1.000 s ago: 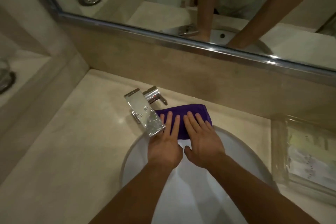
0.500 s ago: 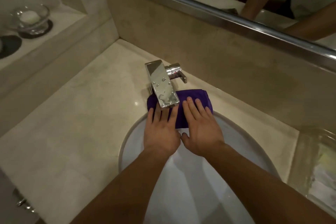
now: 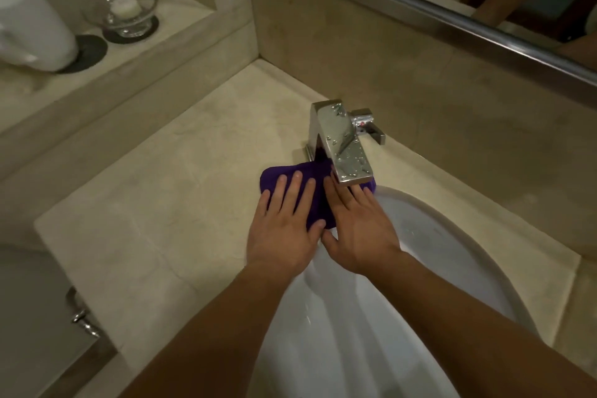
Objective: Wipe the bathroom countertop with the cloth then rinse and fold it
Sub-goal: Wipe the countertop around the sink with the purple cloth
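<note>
Head view, one entry.

- **Cloth** point(image 3: 318, 200): purple, folded into a small pad. It is laid flat on the counter point(image 3: 161, 203) at the back rim of the sink point(image 3: 452, 252), partly under the tap point(image 3: 345, 149).
- **Left hand** point(image 3: 284, 229): laid flat on the cloth, fingers straight, nothing gripped.
- **Right hand** point(image 3: 361, 229): likewise flat and pressing, fingertips hidden under the spout.
- **Tap:** water drops are seen on it, and no stream is seen.
- **Shelf, left:** a glass dish point(image 3: 124, 11) and a white container point(image 3: 32, 26) are kept there.
- **Progress:** wiping and rinsing are judged done, though neither can be confirmed. The fold is judged to be at its final smoothing, with little left.
</note>
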The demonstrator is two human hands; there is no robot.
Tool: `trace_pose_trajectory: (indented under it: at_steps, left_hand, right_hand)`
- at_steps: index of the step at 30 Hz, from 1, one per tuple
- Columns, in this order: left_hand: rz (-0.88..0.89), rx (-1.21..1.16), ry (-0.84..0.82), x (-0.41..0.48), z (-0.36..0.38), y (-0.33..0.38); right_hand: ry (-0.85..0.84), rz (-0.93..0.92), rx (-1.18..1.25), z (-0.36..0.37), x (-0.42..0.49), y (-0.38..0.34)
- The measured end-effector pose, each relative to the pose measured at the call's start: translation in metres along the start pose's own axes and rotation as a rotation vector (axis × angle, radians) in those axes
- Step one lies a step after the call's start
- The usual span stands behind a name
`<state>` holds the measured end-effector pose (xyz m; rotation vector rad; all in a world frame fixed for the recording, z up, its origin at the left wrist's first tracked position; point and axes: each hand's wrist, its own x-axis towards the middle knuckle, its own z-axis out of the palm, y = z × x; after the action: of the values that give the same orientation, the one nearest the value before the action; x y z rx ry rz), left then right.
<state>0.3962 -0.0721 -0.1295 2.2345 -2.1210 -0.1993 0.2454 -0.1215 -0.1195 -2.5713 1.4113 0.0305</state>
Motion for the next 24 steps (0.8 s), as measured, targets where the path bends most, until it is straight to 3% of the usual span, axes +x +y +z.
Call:
trace_pose_trajectory:
  at_steps: [14,24]
  left_hand:
    - [-0.108,-0.044,-0.043,-0.023,-0.01,-0.023]
    - [-0.01,0.041,-0.101,0.007,-0.012,-0.009]
  right_hand:
    - [-0.055,-0.148,-0.098,0.003,0.012,-0.011]
    - [-0.026,-0.048,-0.107,-0.006,0.005,0.013]
